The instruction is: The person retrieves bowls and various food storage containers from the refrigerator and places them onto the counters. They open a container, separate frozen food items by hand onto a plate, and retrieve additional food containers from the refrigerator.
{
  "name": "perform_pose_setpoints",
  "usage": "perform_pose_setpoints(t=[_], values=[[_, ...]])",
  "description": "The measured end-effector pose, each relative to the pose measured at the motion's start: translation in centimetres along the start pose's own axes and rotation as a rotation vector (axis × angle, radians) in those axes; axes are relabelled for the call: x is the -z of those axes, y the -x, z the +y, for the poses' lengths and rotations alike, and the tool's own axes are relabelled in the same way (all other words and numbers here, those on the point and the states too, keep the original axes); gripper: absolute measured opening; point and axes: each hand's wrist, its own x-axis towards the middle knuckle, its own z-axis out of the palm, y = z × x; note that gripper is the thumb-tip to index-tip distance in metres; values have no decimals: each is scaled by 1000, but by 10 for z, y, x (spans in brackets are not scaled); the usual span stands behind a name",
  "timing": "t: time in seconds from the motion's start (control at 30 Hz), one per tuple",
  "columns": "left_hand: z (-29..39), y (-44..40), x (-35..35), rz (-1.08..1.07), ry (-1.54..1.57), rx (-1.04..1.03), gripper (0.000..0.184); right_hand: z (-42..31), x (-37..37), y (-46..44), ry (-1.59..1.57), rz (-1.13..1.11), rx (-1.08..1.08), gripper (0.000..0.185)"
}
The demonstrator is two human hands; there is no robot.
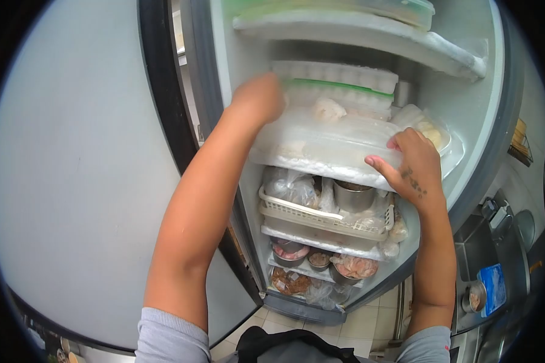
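Observation:
My left hand (pixel 258 100) is blurred by motion, its fingers curled at the left end of a freezer shelf. What they hold, if anything, is hidden. Across that shelf lies a frosted clear plastic container (pixel 333 140), and my right hand (pixel 416 164) grips its right end, thumb on the front and fingers over the top. Behind it are stacked white ice cube trays (pixel 333 74) with a green strip between them. A whitish lump (pixel 329 109) shows just in front of the trays. Beyond my right fingers is a clear tub (pixel 435 132) with pale yellow contents.
Above hangs a frost-covered shelf (pixel 357 31). Below stands a white plastic basket (pixel 321 216) with bags and a steel pot (pixel 353 196). Lower shelves hold steel bowls of meat (pixel 352 267). A large grey door (pixel 72 169) stands at left; a sink (pixel 475 251) is at right.

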Motion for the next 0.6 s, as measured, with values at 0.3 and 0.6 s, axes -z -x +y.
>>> perform_pose_setpoints(t=[0.3,0.6], values=[[10,-65,-49,-183,-167,-3,51,17,-27,2,-42,130,86,49],[3,-72,-71,-13,-205,20,49,19,-30,8,-73,165,49,47]])
